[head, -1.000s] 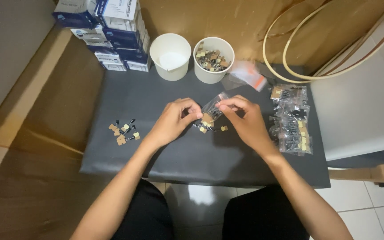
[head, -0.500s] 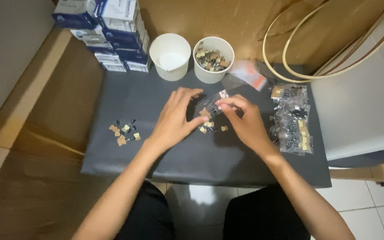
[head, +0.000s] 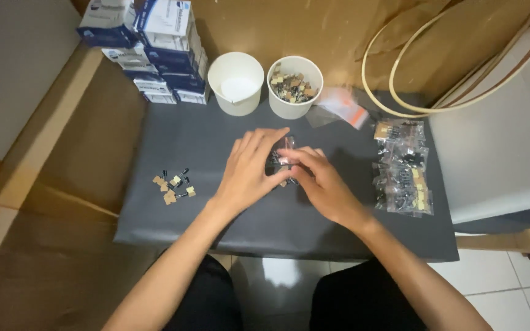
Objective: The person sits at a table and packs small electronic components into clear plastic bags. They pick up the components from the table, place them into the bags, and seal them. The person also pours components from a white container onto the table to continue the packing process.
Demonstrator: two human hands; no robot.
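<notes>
1. Working over a dark tabletop (head: 228, 220), a seated person brings the left hand (head: 249, 175) and right hand (head: 323, 184) together on a small clear bag (head: 282, 158) of tiny dark and tan parts.
2. Left grip: fingers spread wide and flat across the near side of the bag, steadying it; whether they pinch it cannot be told. Right grip: thumb and forefinger narrowed on the bag's top edge, holding it.
3. Bag lies just in front of the filled paper cup (head: 294, 86); an empty white cup (head: 235, 83) stands beside that cup on its left.
4. Well left of the bag sits a small cluster of loose parts (head: 173, 185); well right of it, a pile of further clear bags (head: 403, 168). Stacked blue-and-white boxes (head: 148, 46) stand left of the empty cup.
5. Done well, by judgement: keep the bag low over the tabletop, pinch only its edge, and open it slowly so the parts do not scatter.
6. Against half a second ago, the left hand has flattened and slid further over the bag, and the bag sits lower between the hands; cups, cluster and pile are unmoved.
</notes>
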